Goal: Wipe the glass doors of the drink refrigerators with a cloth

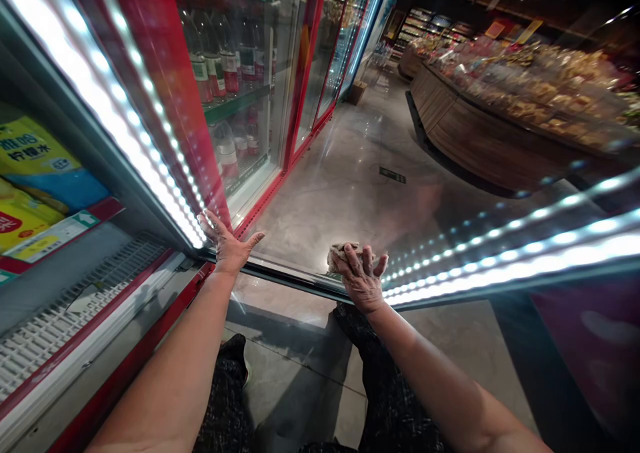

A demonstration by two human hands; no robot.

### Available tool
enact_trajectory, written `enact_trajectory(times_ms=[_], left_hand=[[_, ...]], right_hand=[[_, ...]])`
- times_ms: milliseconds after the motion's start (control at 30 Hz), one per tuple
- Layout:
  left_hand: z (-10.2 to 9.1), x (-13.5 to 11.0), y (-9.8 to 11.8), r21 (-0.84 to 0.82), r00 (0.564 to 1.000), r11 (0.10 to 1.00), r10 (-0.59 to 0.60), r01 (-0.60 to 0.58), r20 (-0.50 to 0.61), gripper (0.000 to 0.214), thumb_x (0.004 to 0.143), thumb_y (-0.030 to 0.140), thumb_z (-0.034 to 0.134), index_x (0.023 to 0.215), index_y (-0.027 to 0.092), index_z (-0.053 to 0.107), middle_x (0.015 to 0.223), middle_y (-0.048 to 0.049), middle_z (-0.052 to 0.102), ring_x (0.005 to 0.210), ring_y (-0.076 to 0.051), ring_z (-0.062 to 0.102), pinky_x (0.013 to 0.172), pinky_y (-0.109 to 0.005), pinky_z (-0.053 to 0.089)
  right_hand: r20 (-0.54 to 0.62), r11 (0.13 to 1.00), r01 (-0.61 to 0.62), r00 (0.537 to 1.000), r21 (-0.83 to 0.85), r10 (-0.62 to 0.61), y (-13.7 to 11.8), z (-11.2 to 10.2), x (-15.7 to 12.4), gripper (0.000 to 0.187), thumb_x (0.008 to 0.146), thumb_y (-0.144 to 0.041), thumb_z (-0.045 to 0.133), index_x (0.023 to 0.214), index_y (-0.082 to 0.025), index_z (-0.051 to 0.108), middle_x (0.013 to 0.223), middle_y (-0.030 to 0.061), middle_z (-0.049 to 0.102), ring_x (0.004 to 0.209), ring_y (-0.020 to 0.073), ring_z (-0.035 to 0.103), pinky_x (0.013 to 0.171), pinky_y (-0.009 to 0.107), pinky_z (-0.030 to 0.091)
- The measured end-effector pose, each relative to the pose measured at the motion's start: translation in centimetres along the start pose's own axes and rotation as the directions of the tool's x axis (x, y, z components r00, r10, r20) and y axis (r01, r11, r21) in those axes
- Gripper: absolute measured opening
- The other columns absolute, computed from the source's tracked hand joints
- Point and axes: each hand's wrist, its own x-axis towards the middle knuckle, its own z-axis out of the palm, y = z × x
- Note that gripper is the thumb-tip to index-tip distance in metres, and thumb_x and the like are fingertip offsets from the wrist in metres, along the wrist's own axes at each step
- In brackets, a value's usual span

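A glass cooler door (pixel 295 280) with bright light strips along its edges stands open in front of me. My left hand (pixel 229 245) lies spread against it near the lower left corner, thumb stretched to the right, holding nothing. Low on the glass, my right hand (pixel 364 281) presses a crumpled greyish cloth (pixel 336 256), its fingers bent over it. Part of the cloth is hidden behind those fingers.
Left of me is the open cooler, with yellow packets (pixel 40 156) on a shelf and a white slatted rack (pixel 65 320) below. Beyond the glass are bottles (pixel 215 66) in a red-framed cooler and a wooden display stand (pixel 465 120) heaped with packaged goods.
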Motion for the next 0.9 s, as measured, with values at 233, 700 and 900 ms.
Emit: enact_trajectory(times_ms=[233, 700, 900], left_hand=[[1.0, -0.8, 0.8, 0.021, 0.999, 0.999, -0.031, 0.030, 0.036, 0.162, 0.046, 0.059, 0.095, 0.163, 0.003, -0.003, 0.168, -0.0338, -0.010, 0.158, -0.044, -0.015, 0.126, -0.062, -0.004], [1.2, -1.4, 2.0, 0.006, 0.999, 0.999, 0.046, -0.046, 0.006, 0.167, 0.047, 0.066, 0.092, 0.162, -0.002, -0.008, 0.168, -0.0340, -0.014, 0.157, -0.041, -0.021, 0.126, -0.061, -0.006], [1.0, -1.5, 2.3, 0.009, 0.998, 0.998, 0.065, -0.065, 0.017, 0.165, 0.049, 0.070, 0.090, 0.162, 0.000, -0.009, 0.168, -0.0305, -0.020, 0.155, -0.040, -0.028, 0.125, -0.059, -0.013]], right_hand=[[-0.026, 0.959, -0.283, 0.959, 0.018, 0.283, -4.3, 3.1, -5.5, 0.072, 0.090, -0.008, 0.053, 0.158, -0.028, 0.039, 0.176, 0.0099, 0.009, 0.162, 0.0323, -0.003, 0.125, 0.070, 0.003], [0.024, 0.672, -0.726, 0.682, 0.149, 0.731, -6.0, 4.0, -4.5, 0.061, 0.099, -0.034, 0.044, 0.156, -0.012, 0.032, 0.163, 0.0337, 0.023, 0.154, 0.0445, 0.021, 0.108, 0.081, 0.028], [0.178, 0.350, -0.905, 0.396, 0.242, 0.901, -6.1, 2.6, -3.4, 0.066, 0.100, -0.040, 0.035, 0.157, -0.008, 0.032, 0.152, 0.0357, 0.040, 0.151, 0.0461, 0.029, 0.108, 0.081, 0.029]])
